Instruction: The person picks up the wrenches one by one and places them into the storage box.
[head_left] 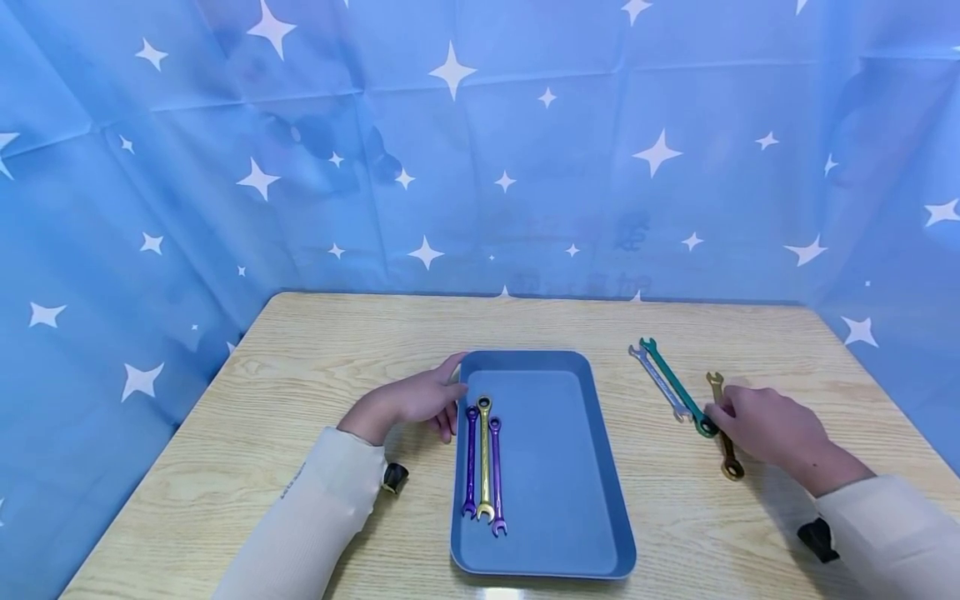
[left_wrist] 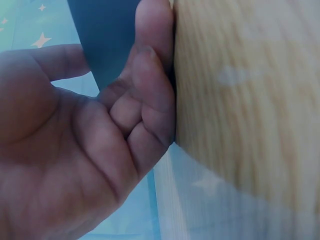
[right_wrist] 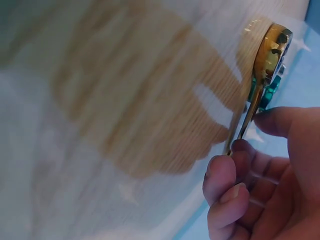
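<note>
My right hand [head_left: 776, 427] pinches a dark gold combination wrench [head_left: 715, 385] at the table's right side, thumb and fingertips on its shaft. In the right wrist view, the ring end of that gold wrench [right_wrist: 267, 57] stands out beyond the fingers, tilted against the table. A green wrench [head_left: 675, 383] and a silver-blue wrench [head_left: 658, 379] lie side by side just left of this hand. At the left wall of a blue-grey tray [head_left: 551, 500], my left hand [head_left: 420, 398] holds the edge, its thumb at the rim and several fingers curled outside.
Inside the tray, along its left side, lie two purple wrenches [head_left: 470, 467] [head_left: 497, 483] with a yellow-gold wrench [head_left: 484, 458] between them. The wooden table [head_left: 337, 350] ends at a blue star-patterned curtain [head_left: 510, 217]. A dark band piece [head_left: 395, 477] shows by the left sleeve.
</note>
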